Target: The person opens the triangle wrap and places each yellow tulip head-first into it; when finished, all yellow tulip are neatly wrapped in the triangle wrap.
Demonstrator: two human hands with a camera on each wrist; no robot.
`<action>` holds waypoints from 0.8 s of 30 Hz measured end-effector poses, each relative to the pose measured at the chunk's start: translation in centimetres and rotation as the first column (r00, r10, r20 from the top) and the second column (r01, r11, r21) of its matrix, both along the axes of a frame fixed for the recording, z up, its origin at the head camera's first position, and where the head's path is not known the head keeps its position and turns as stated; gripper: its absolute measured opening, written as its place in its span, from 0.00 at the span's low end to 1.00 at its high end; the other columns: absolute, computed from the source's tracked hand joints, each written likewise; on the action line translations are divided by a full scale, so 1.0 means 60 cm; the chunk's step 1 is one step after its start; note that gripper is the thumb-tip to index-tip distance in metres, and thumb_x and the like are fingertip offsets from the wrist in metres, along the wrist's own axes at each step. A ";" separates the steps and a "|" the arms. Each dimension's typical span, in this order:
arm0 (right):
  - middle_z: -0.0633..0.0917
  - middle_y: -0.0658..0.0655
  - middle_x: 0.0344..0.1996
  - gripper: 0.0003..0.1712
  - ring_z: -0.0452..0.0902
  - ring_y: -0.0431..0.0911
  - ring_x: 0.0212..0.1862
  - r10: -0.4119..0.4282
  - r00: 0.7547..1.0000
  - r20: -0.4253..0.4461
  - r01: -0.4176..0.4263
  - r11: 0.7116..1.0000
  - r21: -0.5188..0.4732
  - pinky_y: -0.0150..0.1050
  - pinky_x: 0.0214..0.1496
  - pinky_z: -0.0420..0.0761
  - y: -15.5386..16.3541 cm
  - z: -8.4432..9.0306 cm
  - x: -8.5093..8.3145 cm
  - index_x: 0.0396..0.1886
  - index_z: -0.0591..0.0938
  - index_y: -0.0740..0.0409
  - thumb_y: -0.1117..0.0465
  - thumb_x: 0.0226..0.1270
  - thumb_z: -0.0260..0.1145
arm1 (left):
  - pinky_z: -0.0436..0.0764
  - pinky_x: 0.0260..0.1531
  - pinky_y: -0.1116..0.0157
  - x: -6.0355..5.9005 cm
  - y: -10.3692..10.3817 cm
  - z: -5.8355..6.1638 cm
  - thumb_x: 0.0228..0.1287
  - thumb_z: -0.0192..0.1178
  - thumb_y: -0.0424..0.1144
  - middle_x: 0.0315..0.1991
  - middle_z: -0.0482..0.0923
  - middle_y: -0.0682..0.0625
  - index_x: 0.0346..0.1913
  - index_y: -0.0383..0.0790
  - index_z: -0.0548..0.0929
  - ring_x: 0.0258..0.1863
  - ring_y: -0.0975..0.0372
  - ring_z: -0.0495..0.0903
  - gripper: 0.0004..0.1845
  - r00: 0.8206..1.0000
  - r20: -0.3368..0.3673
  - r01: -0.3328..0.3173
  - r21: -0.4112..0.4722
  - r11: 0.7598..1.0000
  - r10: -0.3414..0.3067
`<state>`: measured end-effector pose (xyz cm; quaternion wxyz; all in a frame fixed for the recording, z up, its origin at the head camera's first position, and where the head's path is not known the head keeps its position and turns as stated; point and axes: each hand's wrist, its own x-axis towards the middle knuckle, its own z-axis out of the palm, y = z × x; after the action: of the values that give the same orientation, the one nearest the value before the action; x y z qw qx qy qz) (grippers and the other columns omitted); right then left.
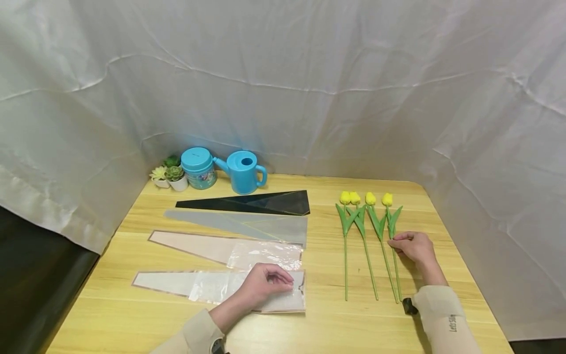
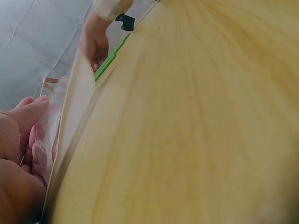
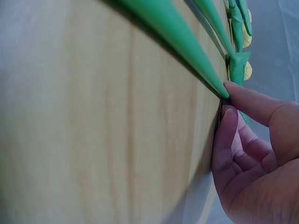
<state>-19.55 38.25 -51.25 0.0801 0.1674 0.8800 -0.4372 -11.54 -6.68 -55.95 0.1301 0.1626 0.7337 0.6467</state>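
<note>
My left hand (image 1: pixel 263 285) is at the wide right end of the nearest flower sleeve (image 1: pixel 170 281), a long tapering white bag with a brown edge and a clear front. Its fingers and thumb pinch the clear film, lifted away from the white backing (image 2: pixel 79 95) in the left wrist view. On the right, my right hand (image 1: pixel 415 247) pinches the stem of the rightmost yellow tulip (image 1: pixel 387 199) between thumb and index finger, just below its leaves. This tulip (image 3: pixel 187 42) lies along the table in the right wrist view. Several tulips lie side by side, blooms away from me.
Behind the nearest sleeve lie a pink sleeve (image 1: pixel 190 241), a grey sleeve (image 1: pixel 283 226) and a black sleeve (image 1: pixel 283 201). At the back left stand small potted succulents (image 1: pixel 177 179), a blue lidded tub (image 1: pixel 197 164) and a blue watering can (image 1: pixel 243 174). Grey curtains (image 1: pixel 309 123) surround the wooden table (image 1: pixel 327 324).
</note>
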 end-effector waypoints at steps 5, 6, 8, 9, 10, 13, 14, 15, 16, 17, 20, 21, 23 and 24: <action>0.87 0.52 0.31 0.21 0.84 0.41 0.31 -0.003 1.000 -0.005 0.003 1.000 -0.002 0.35 0.34 0.86 0.000 0.000 0.001 0.47 0.84 0.69 0.56 0.66 0.76 | 0.81 0.34 0.73 0.001 0.000 0.003 0.56 0.77 0.35 0.34 0.89 0.44 0.38 0.39 0.92 0.31 0.69 0.83 0.08 1.000 0.006 -0.002 0.010 1.000 0.002; 0.87 0.52 0.31 0.20 0.83 0.41 0.31 -0.003 1.000 -0.006 0.003 1.000 -0.003 0.35 0.34 0.86 0.000 0.000 0.001 0.47 0.84 0.69 0.56 0.67 0.76 | 0.80 0.34 0.73 0.001 0.000 0.003 0.56 0.77 0.35 0.34 0.89 0.43 0.38 0.39 0.92 0.31 0.69 0.83 0.07 1.000 0.007 -0.003 0.012 1.000 0.003; 0.87 0.51 0.31 0.20 0.83 0.41 0.31 -0.001 1.000 -0.012 0.001 1.000 -0.003 0.35 0.34 0.87 0.001 0.000 0.001 0.47 0.85 0.69 0.56 0.67 0.76 | 0.81 0.35 0.73 0.001 0.000 0.003 0.56 0.77 0.34 0.34 0.89 0.42 0.38 0.38 0.91 0.31 0.69 0.83 0.08 1.000 0.008 -0.002 0.024 1.000 0.002; 0.87 0.51 0.31 0.20 0.83 0.41 0.31 -0.001 1.000 -0.015 0.001 1.000 -0.002 0.35 0.34 0.87 0.001 -0.001 0.001 0.47 0.85 0.69 0.56 0.67 0.76 | 0.81 0.35 0.73 0.001 -0.001 0.003 0.56 0.77 0.34 0.34 0.89 0.42 0.38 0.37 0.91 0.31 0.69 0.83 0.08 1.000 0.007 -0.002 0.029 1.000 0.002; 0.87 0.51 0.32 0.19 0.83 0.41 0.31 0.001 1.000 -0.019 -0.002 1.000 -0.002 0.34 0.34 0.87 0.001 -0.001 0.001 0.47 0.85 0.69 0.56 0.67 0.75 | 0.81 0.35 0.73 0.002 -0.001 0.004 0.57 0.77 0.34 0.34 0.89 0.41 0.38 0.37 0.91 0.31 0.69 0.83 0.08 1.000 0.006 0.000 0.035 0.999 0.000; 0.86 0.51 0.33 0.19 0.83 0.41 0.31 0.004 1.000 -0.028 -0.004 1.000 -0.005 0.35 0.35 0.87 0.002 -0.003 0.001 0.46 0.85 0.69 0.57 0.67 0.75 | 0.82 0.35 0.73 0.002 -0.001 0.004 0.57 0.77 0.33 0.34 0.89 0.40 0.38 0.36 0.91 0.31 0.70 0.83 0.08 1.000 0.003 0.005 0.049 0.999 -0.005; 0.86 0.52 0.33 0.19 0.83 0.41 0.32 0.002 1.000 -0.029 -0.002 1.000 -0.006 0.35 0.35 0.87 0.002 -0.003 0.001 0.46 0.85 0.69 0.57 0.67 0.75 | 0.82 0.35 0.73 0.002 -0.001 0.004 0.57 0.77 0.33 0.34 0.89 0.40 0.38 0.36 0.91 0.31 0.70 0.83 0.08 1.000 0.001 0.005 0.051 0.999 -0.005; 0.86 0.52 0.33 0.18 0.84 0.41 0.32 0.001 1.000 -0.029 -0.001 1.000 -0.006 0.35 0.35 0.87 0.002 -0.003 0.001 0.46 0.85 0.69 0.57 0.67 0.75 | 0.82 0.35 0.73 0.002 -0.001 0.004 0.57 0.77 0.33 0.34 0.89 0.40 0.38 0.36 0.91 0.31 0.70 0.83 0.08 1.000 -0.001 0.005 0.052 0.999 -0.005; 0.86 0.52 0.33 0.19 0.84 0.42 0.32 0.000 1.000 -0.026 0.000 1.000 -0.004 0.35 0.35 0.87 0.002 -0.003 0.001 0.46 0.85 0.69 0.57 0.67 0.75 | 0.82 0.35 0.73 0.002 -0.001 0.004 0.57 0.77 0.33 0.34 0.89 0.40 0.38 0.36 0.91 0.31 0.70 0.83 0.08 1.000 -0.003 0.005 0.052 0.999 -0.005; 0.86 0.53 0.34 0.19 0.84 0.42 0.32 -0.001 1.000 -0.025 0.001 1.000 -0.004 0.35 0.35 0.87 0.001 -0.003 0.001 0.47 0.85 0.69 0.57 0.67 0.75 | 0.82 0.35 0.73 0.002 -0.001 0.005 0.57 0.77 0.33 0.34 0.89 0.40 0.38 0.36 0.91 0.31 0.70 0.83 0.08 1.000 -0.005 0.005 0.052 0.999 -0.005; 0.86 0.53 0.33 0.19 0.84 0.42 0.32 -0.006 1.000 -0.023 0.006 1.000 0.004 0.35 0.34 0.87 0.001 0.000 0.002 0.47 0.85 0.69 0.58 0.67 0.75 | 0.82 0.34 0.73 0.002 -0.002 0.005 0.57 0.77 0.33 0.35 0.89 0.40 0.38 0.36 0.91 0.31 0.70 0.83 0.08 1.000 -0.006 0.004 0.052 0.999 -0.003; 0.86 0.53 0.33 0.19 0.84 0.42 0.31 -0.005 1.000 -0.024 0.005 1.000 0.006 0.36 0.34 0.87 0.001 0.001 0.003 0.48 0.85 0.70 0.58 0.68 0.74 | 0.81 0.34 0.73 0.002 -0.002 0.006 0.57 0.77 0.33 0.35 0.89 0.40 0.38 0.36 0.91 0.31 0.70 0.83 0.08 1.000 -0.004 0.003 0.051 0.999 -0.003; 0.87 0.53 0.32 0.19 0.84 0.42 0.31 -0.004 1.000 -0.027 0.005 1.000 0.014 0.36 0.33 0.87 0.001 0.004 0.005 0.48 0.85 0.70 0.57 0.68 0.74 | 0.81 0.34 0.73 0.002 -0.002 0.006 0.57 0.77 0.33 0.35 0.89 0.40 0.38 0.36 0.91 0.31 0.69 0.83 0.08 1.000 -0.002 0.001 0.048 0.999 -0.001; 0.87 0.53 0.32 0.20 0.84 0.42 0.30 -0.005 1.000 -0.026 0.006 1.000 0.018 0.36 0.33 0.86 0.002 0.005 0.006 0.48 0.85 0.70 0.57 0.68 0.74 | 0.81 0.34 0.73 0.002 -0.002 0.006 0.57 0.77 0.33 0.35 0.89 0.41 0.38 0.36 0.91 0.31 0.69 0.83 0.08 1.000 0.001 0.000 0.047 0.999 0.000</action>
<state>-19.20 38.39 -50.93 0.0661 0.1650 0.8844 -0.4316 -11.42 -6.78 -55.57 0.1266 0.1653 0.7184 0.6637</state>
